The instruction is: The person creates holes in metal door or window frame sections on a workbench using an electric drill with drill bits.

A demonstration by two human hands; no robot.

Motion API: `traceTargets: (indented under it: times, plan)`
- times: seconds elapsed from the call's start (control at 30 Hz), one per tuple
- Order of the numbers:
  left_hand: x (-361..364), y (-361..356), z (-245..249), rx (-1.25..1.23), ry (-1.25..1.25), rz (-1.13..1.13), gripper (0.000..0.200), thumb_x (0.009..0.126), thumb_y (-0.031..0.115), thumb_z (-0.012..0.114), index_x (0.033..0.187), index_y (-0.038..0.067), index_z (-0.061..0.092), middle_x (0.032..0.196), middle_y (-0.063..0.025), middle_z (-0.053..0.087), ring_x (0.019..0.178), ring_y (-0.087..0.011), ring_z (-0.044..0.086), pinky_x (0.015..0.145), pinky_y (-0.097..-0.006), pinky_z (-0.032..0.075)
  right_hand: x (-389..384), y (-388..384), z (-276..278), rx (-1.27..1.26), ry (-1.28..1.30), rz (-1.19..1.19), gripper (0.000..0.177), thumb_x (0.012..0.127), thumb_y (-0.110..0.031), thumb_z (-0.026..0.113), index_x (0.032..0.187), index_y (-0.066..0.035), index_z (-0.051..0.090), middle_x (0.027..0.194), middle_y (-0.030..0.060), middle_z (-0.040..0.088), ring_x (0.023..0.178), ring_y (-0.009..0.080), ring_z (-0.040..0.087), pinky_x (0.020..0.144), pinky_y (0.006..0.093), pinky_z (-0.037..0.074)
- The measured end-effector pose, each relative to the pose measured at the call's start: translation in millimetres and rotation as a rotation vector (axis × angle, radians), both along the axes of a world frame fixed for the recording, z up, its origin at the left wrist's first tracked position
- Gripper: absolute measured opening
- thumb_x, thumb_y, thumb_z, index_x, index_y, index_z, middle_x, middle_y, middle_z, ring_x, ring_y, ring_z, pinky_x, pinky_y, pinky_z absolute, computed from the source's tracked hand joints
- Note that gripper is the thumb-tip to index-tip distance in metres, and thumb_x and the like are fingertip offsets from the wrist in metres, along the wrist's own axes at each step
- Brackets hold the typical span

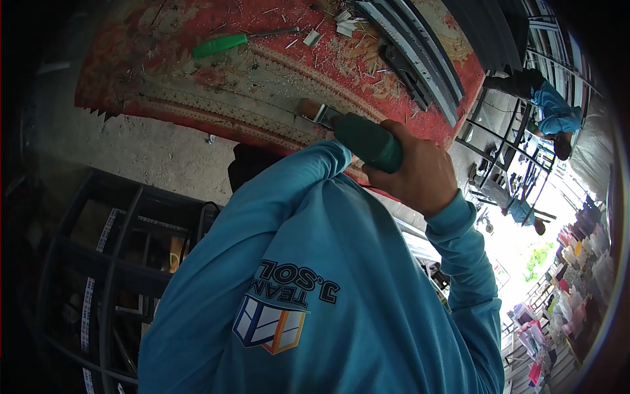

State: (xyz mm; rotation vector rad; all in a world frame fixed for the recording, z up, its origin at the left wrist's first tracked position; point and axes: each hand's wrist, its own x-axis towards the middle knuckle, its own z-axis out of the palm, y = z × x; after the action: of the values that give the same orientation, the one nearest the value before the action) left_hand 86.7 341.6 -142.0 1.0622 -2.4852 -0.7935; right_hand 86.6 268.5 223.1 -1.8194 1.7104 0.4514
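Observation:
My right hand (420,172) is closed around the thick, dark green body of a tool (369,142). The tool has a metal neck and a brown end that points left, over the patterned red cloth (262,85); its exact kind I cannot tell. My left arm (282,177) reaches across my chest, its blue cuff against the green tool. The left hand is hidden behind the cuff and the tool. Farther along the cloth lies a green-handled screwdriver (220,46), among scattered shavings and small scraps (312,38).
Dark curved metal strips (420,56) lie at the cloth's far right. A black metal frame rack (125,230) stands at lower left on the concrete floor (177,154). To the right, a person in blue (556,108) bends beside metal framing, with others beyond. Piled colourful items (577,289) line the right edge.

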Motion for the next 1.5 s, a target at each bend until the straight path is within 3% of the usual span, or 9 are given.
traceTargets:
  times: [0.27, 0.33, 0.47, 0.6, 0.87, 0.93, 1.37, 1.43, 1.5]
  plan:
    - [-8, -8, 7, -0.008, 0.018, 0.016, 0.045, 0.085, 0.039, 0.07, 0.123, 0.014, 0.066, 0.123, -0.0085, 0.063, 0.112, -0.0305, 0.059, 0.091, -0.049, 0.049, -3, -12, -8, 0.048, 0.09, 0.189, 0.064, 0.077, -0.037, 0.084, 0.132, -0.012, 0.063, 0.091, 0.0211, 0.074, 0.084, 0.0383, 0.075, 0.077, 0.0475, 0.059]
    - [-14, -9, 10, -0.001, 0.021, 0.023, 0.045, 0.085, 0.039, 0.07, 0.123, 0.014, 0.066, 0.122, -0.0084, 0.063, 0.112, -0.0304, 0.059, 0.091, -0.049, 0.049, -25, -12, -18, -0.022, -0.121, -0.003, 0.061, 0.078, -0.042, 0.083, 0.125, -0.009, 0.066, 0.091, 0.023, 0.074, 0.085, 0.0409, 0.075, 0.078, 0.0507, 0.059]
    - [-4, -17, 13, -0.008, 0.02, 0.065, 0.044, 0.085, 0.038, 0.07, 0.122, 0.014, 0.066, 0.121, -0.0082, 0.063, 0.111, -0.0303, 0.059, 0.091, -0.049, 0.049, -54, 8, -28, 0.06, -0.307, -0.402, 0.06, 0.081, -0.035, 0.084, 0.126, -0.001, 0.065, 0.097, 0.0218, 0.076, 0.091, 0.0357, 0.076, 0.085, 0.0434, 0.059]
    - [4, -1, 19, -0.012, 0.023, 0.06, 0.043, 0.085, 0.038, 0.07, 0.121, 0.014, 0.066, 0.12, -0.0081, 0.063, 0.111, -0.0301, 0.06, 0.09, -0.049, 0.049, 5, 17, -4, 0.02, -0.056, -0.075, 0.06, 0.079, -0.034, 0.084, 0.13, -0.008, 0.065, 0.101, 0.0226, 0.076, 0.097, 0.039, 0.076, 0.084, 0.0479, 0.059]
    - [-8, -19, 26, -0.017, 0.04, 0.075, 0.042, 0.085, 0.038, 0.07, 0.119, 0.014, 0.067, 0.118, -0.0078, 0.064, 0.109, -0.0298, 0.06, 0.09, -0.049, 0.049, -20, 17, 9, -0.026, -0.25, -0.241, 0.065, 0.08, -0.033, 0.084, 0.131, 0.0, 0.063, 0.099, 0.0229, 0.076, 0.096, 0.0363, 0.076, 0.085, 0.043, 0.058]
    - [5, -18, 25, -0.027, 0.053, 0.075, 0.041, 0.085, 0.037, 0.07, 0.118, 0.014, 0.067, 0.117, -0.0077, 0.064, 0.109, -0.0298, 0.06, 0.09, -0.049, 0.049, -19, 16, 14, 0.029, -0.234, -0.272, 0.06, 0.081, -0.025, 0.083, 0.129, 0.004, 0.063, 0.104, 0.0188, 0.077, 0.098, 0.0271, 0.076, 0.09, 0.0383, 0.056]
    - [4, -23, 42, -0.049, 0.1, 0.076, 0.039, 0.084, 0.037, 0.071, 0.115, 0.014, 0.067, 0.113, -0.0072, 0.065, 0.106, -0.0293, 0.061, 0.089, -0.049, 0.049, -24, 19, 3, -0.02, -0.221, -0.312, 0.061, 0.081, -0.027, 0.083, 0.13, 0.002, 0.062, 0.102, 0.018, 0.076, 0.094, 0.0263, 0.075, 0.088, 0.038, 0.057]
    - [6, -24, 43, -0.05, 0.105, 0.078, 0.038, 0.084, 0.037, 0.071, 0.115, 0.014, 0.067, 0.113, -0.0072, 0.065, 0.106, -0.0292, 0.062, 0.089, -0.049, 0.049, -26, 19, 0, -0.062, -0.224, -0.297, 0.064, 0.079, -0.033, 0.084, 0.129, 0.0, 0.063, 0.098, 0.0216, 0.076, 0.093, 0.0353, 0.077, 0.081, 0.043, 0.058]
    - [6, -23, 46, -0.05, 0.109, 0.08, 0.038, 0.084, 0.036, 0.071, 0.115, 0.014, 0.068, 0.112, -0.0071, 0.065, 0.105, -0.0291, 0.062, 0.088, -0.049, 0.049, -25, 18, 0, -0.055, -0.241, -0.307, 0.063, 0.08, -0.033, 0.084, 0.129, 0.0, 0.063, 0.098, 0.0215, 0.076, 0.093, 0.0352, 0.077, 0.081, 0.0431, 0.058]
